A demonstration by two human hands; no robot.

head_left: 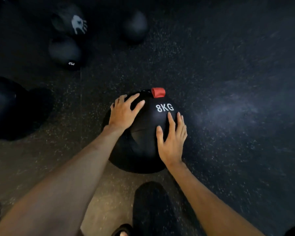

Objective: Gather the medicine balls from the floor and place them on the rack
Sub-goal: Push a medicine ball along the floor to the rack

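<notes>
left hand (124, 111), right hand (173, 140), spread on ball (143, 143)

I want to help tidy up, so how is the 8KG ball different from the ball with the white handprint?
The 8KG ball has white lettering and a red tab; the handprint ball shows a white hand-shaped mark and no visible tab. The left hand and right hand rest on the 8KG ball; nobody touches the handprint ball, farther off. Both are black, round and on the floor.
</notes>
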